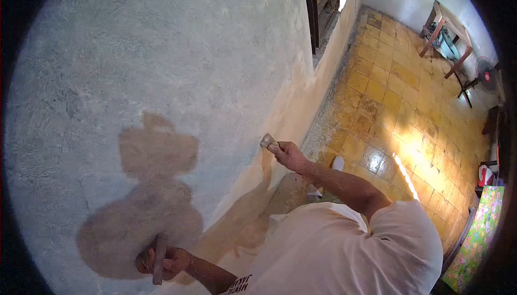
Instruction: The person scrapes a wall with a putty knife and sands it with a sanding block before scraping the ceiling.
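Note:
At the lower left, my left hand (175, 262) is closed around a narrow brown bar (159, 260) that looks like wood. It is held close to the grey-blue plastered wall (226, 42); whether it touches cannot be told. My right hand (292, 157) is closed on a small pale-brown object (268, 141) with a blunt end, near the lower, tan part of the wall (291, 106). What kind of object it is does not show clearly. Shadows of my head, body and arm fall across the wall.
A barred window (326, 4) is set in the wall at the top. Yellow floor tiles (388, 85) stretch to the right, with dusty debris (329, 117) along the wall's foot. Further off are a wooden table (452, 20), a fan (486, 74) and a flowered cloth (482, 236).

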A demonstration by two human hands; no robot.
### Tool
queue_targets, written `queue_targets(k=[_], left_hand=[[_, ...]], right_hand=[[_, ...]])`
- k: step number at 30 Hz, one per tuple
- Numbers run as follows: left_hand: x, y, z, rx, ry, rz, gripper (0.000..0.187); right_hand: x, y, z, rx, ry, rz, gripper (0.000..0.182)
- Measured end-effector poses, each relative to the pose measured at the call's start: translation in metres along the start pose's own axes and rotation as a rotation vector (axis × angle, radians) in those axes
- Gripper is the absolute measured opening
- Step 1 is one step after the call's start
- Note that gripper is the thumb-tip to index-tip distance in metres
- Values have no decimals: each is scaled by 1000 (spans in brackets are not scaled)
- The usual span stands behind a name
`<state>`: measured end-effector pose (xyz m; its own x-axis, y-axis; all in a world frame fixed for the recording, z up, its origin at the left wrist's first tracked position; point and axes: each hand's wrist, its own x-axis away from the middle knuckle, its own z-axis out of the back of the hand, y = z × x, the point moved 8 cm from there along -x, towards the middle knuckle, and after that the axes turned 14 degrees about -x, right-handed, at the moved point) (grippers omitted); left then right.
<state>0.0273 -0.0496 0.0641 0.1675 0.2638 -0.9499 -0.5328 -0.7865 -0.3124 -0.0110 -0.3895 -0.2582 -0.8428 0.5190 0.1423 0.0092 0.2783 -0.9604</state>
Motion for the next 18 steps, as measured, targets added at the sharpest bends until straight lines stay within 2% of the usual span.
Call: queue_targets(k=[1,3,7,9,13,15,16,18], left_hand=[[-1,0,-1,26,-23,-24,42],[-2,3,-4,-17,-7,6,42],[-5,6,-3,-44,-16,-13,42],[-5,6,-3,-17,-29,-6,41],[-2,5,-2,21,-27,-53,41],[-1,3,-1,41,15,-5,41],[1,-1,-1,56,67,49,40],[4,-3,0,44,64,4,40]], right_hand=[[3,0,-3,-5,5,-3,43],[7,5,-4,-188,-14,-160,45],[31,9,3,-54,-15,-155,45],[42,27,11,-41,-25,-230,44],[19,22,8,28,32,-229,41],[-4,18,-5,-126,-24,-78,42],[-4,12,-3,-127,-23,-72,42],[8,14,5,-80,-21,-172,49]])
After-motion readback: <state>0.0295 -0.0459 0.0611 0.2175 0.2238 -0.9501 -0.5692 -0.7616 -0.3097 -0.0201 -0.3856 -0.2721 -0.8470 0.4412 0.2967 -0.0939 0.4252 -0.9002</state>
